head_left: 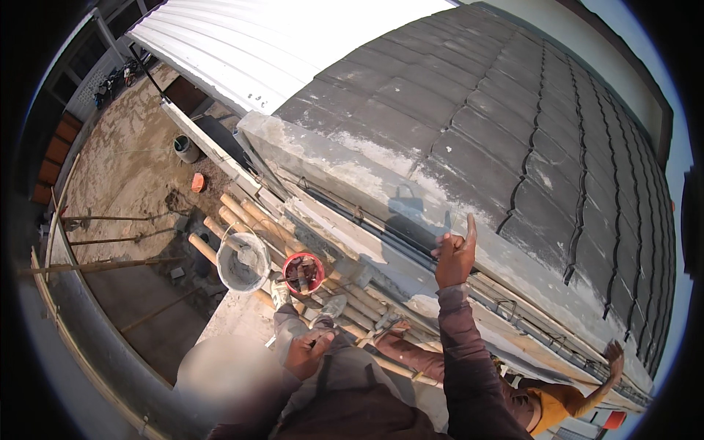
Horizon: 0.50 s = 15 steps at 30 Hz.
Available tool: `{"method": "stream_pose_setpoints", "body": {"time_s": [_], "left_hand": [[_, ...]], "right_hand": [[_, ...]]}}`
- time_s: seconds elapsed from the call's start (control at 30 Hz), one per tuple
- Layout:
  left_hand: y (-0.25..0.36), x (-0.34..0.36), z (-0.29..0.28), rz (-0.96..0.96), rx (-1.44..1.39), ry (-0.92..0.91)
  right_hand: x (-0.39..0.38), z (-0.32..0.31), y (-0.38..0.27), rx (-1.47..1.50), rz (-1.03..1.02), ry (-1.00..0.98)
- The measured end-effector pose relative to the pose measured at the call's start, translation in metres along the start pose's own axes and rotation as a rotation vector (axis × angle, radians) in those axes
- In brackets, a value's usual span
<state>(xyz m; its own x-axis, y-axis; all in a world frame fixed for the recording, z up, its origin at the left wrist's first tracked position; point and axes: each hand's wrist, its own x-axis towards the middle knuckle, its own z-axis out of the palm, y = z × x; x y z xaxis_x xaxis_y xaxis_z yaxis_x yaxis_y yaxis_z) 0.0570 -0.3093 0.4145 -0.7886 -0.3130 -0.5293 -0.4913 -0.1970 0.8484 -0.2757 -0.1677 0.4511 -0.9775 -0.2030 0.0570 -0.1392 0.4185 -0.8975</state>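
The left hand [308, 353] is being held half curled, nearer than the red bucket [321, 277]; its grip cannot be told. Right of this bucket, the right hand [455, 260] is being held partly wide, one finger being stretched, near the concrete edge [330, 155]. Farther right, a tiled roof [477, 117] is being lit.

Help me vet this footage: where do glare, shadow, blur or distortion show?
Head view: glare washes out the metal roof; a shadow falls on the concrete ledge near the right hand; a round blur hides detail at lower left; the tiled roof bows toward the rim.
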Motion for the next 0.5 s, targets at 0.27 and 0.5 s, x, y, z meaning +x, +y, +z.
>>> {"method": "stream_pose_setpoints", "body": {"time_s": [0.27, 0.5], "left_hand": [[0.033, 0.026, -0.047, 0.042, -0.114, -0.031], [0.031, 0.048, -0.05, 0.197, -0.031, -0.183]], "right_hand": [[-0.004, -0.026, -0.009, -0.591, -0.472, -0.252], [-0.084, 0.039, -0.113, -0.716, -0.79, -0.689]]}}
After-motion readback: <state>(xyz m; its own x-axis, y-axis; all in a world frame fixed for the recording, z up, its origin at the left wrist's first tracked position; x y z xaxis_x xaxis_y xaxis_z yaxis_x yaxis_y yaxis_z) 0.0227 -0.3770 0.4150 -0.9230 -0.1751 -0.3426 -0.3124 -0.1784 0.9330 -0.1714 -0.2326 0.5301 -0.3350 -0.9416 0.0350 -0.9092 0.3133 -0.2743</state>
